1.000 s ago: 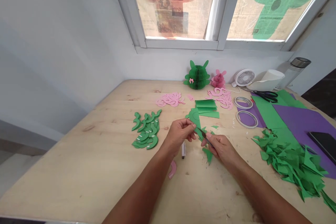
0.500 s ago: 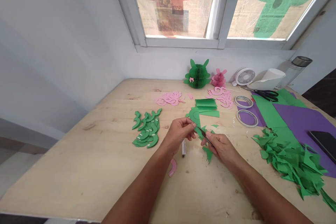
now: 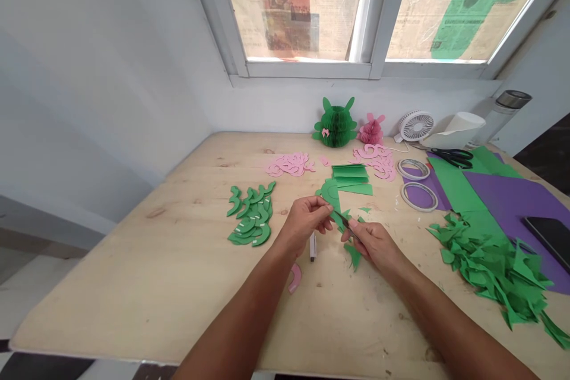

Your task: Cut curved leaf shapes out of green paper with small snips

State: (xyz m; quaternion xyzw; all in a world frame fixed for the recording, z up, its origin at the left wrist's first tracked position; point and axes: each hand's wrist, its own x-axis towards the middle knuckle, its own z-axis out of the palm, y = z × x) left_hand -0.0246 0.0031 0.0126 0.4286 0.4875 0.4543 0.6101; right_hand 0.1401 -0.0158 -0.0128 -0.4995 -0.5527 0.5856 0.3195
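My left hand (image 3: 306, 221) pinches a piece of green paper (image 3: 331, 190) with a curved line on it. My right hand (image 3: 374, 243) is closed round small scissors (image 3: 342, 219), their dark blades at the paper beside my left fingertips. The handles are mostly hidden by my fingers. Green offcuts (image 3: 354, 255) lie under my right hand. Below my left hand rest a slim whitish tool (image 3: 313, 247) and a pink paper arc (image 3: 294, 278). Further left is a pile of cut green arcs (image 3: 253, 219). Folded green paper strips (image 3: 350, 174) lie just beyond my hands.
Pink cutouts (image 3: 291, 164), a green paper figure (image 3: 338, 126) and a pink one (image 3: 372, 129) stand toward the wall. On the right are tape rolls (image 3: 419, 196), black scissors (image 3: 452, 157), a fan (image 3: 416, 126), green scraps (image 3: 494, 267), purple sheets (image 3: 512, 196) and a phone (image 3: 550, 240).
The view has shifted slightly, so the table sits a little higher in the picture. Both hands keep nearly the same pose at the green paper.
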